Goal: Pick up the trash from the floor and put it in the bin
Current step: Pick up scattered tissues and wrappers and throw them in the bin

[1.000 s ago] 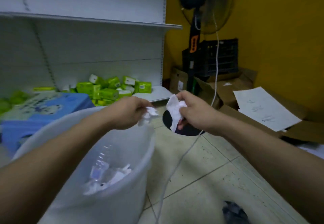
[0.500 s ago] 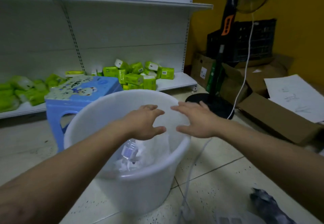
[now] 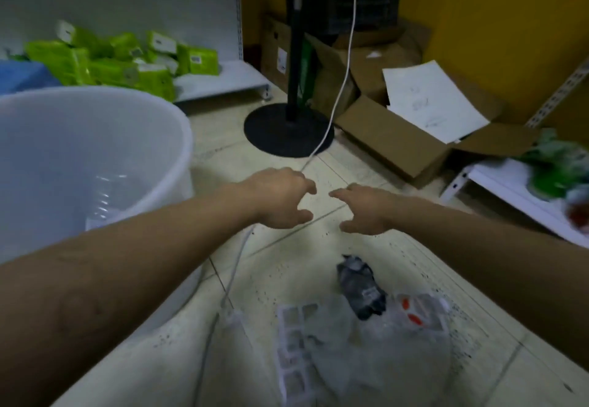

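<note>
A second ago each of our hands pinched a scrap of white tissue beside the bin (image 3: 134, 139). Half a second ago both hands were spread over its mouth and the tissue lay inside. Now both have come away from the bin and reach out over the floor (image 3: 318, 241) to its right. The left hand (image 3: 280, 198) and the right hand (image 3: 366, 212) are empty, fingers loosely spread and slightly hooked, the two hands near each other but apart.

So that load is delivered, and the bin, which stands at the left side of the floor before the lower shelf (image 3: 223, 81), also holds a clear bottle (image 3: 108, 193).

Our view has dropped too, and it shows what is left. In the open middle of the floor, well off the walls and nearer to us than the hands, lie a dark crumpled wrapper (image 3: 360, 285), a clear plastic bag with orange marks (image 3: 414, 314) touching it, and a clear compartment tray (image 3: 294, 343) just beside both. A white cable (image 3: 236, 263) runs across the floor between this trash and the bin.

We judge the task part done. The next pickup is likely this cluster, and both hands must draw back and down to reach it.
</note>
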Available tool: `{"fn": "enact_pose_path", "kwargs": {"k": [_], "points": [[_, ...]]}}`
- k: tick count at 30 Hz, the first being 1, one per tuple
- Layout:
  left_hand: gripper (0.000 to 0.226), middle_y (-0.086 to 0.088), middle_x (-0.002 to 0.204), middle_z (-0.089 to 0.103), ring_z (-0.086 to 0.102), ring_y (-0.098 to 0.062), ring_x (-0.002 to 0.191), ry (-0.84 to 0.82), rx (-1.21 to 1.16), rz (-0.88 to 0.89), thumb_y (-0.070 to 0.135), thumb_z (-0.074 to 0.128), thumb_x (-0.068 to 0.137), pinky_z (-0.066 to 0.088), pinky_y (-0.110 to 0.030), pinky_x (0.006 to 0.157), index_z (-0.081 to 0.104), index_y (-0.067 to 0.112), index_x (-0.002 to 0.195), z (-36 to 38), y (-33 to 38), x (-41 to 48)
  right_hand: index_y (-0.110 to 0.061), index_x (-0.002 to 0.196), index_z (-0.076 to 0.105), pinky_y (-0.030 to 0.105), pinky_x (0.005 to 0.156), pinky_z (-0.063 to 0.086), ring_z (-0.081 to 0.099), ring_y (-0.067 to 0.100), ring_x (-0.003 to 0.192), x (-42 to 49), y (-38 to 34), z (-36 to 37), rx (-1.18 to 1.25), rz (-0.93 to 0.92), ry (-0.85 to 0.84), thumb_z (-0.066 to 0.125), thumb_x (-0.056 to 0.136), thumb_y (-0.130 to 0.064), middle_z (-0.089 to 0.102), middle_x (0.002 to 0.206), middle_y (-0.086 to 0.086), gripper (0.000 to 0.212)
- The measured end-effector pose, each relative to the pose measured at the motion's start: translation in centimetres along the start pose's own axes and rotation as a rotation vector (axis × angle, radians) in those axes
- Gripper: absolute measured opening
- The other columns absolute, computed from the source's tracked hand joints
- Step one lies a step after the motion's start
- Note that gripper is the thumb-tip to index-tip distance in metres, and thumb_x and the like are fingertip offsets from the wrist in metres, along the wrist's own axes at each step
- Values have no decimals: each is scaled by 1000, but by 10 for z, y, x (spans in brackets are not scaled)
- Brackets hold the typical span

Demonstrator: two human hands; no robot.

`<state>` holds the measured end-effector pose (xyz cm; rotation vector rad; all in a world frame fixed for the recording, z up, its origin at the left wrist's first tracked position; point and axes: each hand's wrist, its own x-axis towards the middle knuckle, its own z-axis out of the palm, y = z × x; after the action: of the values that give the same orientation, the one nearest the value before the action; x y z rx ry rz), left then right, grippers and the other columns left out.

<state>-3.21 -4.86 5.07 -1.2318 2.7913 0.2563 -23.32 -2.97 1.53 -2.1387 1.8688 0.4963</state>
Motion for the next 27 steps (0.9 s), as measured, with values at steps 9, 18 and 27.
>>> {"fn": "enact_pose_path", "kwargs": {"k": [9, 18, 27], "points": [[60, -6, 145, 43, 41, -24, 131, -300, -366, -154, 48, 54, 89, 37, -37, 107, 38, 23, 141, 155, 40, 17, -9, 142, 38, 33, 97, 39, 47, 33, 124, 13, 41, 128, 232, -18, -311, 59, 89, -42, 43, 144, 16, 66], [77, -13, 142, 40, 42, -32, 125, -273, -463, -508, 40, 61, 82, 45, -44, 96, 23, 23, 146, 252, 50, -40, -4, 149, 8, 41, 107, 38, 35, 35, 133, 37, 38, 182, 669, 339, -234, 78, 77, -25, 31, 146, 21, 102], [74, -17, 136, 41, 40, -34, 119, -162, -286, -535, 33, 68, 73, 46, -43, 88, 33, 15, 136, 280, 46, -45, -6, 115, 55, 37, 89, 51, 58, 28, 107, 42, 6, 142, 643, 48, -250, 84, 69, -19, 59, 116, 11, 56]]}}
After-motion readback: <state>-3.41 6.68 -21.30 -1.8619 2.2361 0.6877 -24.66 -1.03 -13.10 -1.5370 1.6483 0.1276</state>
